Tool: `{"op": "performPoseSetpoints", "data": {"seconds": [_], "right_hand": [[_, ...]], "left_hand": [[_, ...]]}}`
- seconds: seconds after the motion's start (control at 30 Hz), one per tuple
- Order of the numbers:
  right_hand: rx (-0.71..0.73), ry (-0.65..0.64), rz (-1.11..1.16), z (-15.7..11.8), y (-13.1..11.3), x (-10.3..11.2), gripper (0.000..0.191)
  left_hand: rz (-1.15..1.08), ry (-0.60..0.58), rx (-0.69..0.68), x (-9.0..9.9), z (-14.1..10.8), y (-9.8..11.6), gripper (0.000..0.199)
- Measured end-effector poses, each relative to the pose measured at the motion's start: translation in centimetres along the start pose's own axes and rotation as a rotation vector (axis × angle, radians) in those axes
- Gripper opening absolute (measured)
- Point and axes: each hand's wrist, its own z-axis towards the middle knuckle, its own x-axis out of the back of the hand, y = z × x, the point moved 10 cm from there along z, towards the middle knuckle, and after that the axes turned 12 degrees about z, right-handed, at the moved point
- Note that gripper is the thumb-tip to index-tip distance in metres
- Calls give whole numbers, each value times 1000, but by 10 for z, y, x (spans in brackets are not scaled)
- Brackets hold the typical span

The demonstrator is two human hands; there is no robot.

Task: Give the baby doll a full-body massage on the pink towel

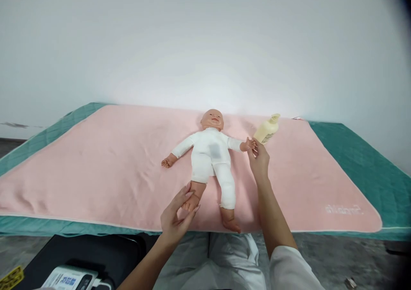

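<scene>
A baby doll (210,146) in a white cloth suit lies on its back on a pink mat (112,165), its head toward the wall. My left hand (175,217) cups the doll's bare foot at the left, fingers on one side and thumb on the other. Thumb and fingertips of my right hand (259,161) are closed on the doll's small hand at the right. Just beyond that hand a pale yellow pump bottle (267,129) lies tilted on the mat. The doll's other leg rests on the mat with the foot near the front edge.
Under the mat is a green quilted cover (359,153), showing at both sides. A white wall (205,46) stands behind. Below the front edge at the left, a white device (69,278) with a cable sits on a black surface (93,251).
</scene>
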Motion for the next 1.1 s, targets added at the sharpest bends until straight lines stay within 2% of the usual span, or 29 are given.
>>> {"op": "performPoseSetpoints", "data": {"seconds": [0.1, 0.2, 0.37, 0.53, 0.73, 0.83, 1.0, 1.1], "right_hand": [[-193, 108, 39, 8, 37, 19, 56], [-304, 194, 148, 7, 70, 32, 59], [-453, 222, 294, -2, 104, 37, 53], [-477, 261, 360, -5, 113, 39, 48], [-572, 264, 585, -10, 126, 29, 34], [-604, 297, 622, -11, 128, 28, 31], [-551, 246, 617, -10, 115, 27, 37], [-487, 226, 455, -10, 101, 30, 45]], "left_hand": [[58, 0, -52, 4, -21, -1, 43], [124, -10, -105, 8, -39, 0, 42], [234, -5, -237, 14, -58, 6, 57], [333, 14, -222, 21, -69, 0, 66], [290, 3, -190, 22, -80, -12, 68], [284, -25, -161, 19, -83, -18, 68], [240, -30, -122, 19, -80, -22, 67], [171, -8, -128, 22, -72, -18, 65]]}}
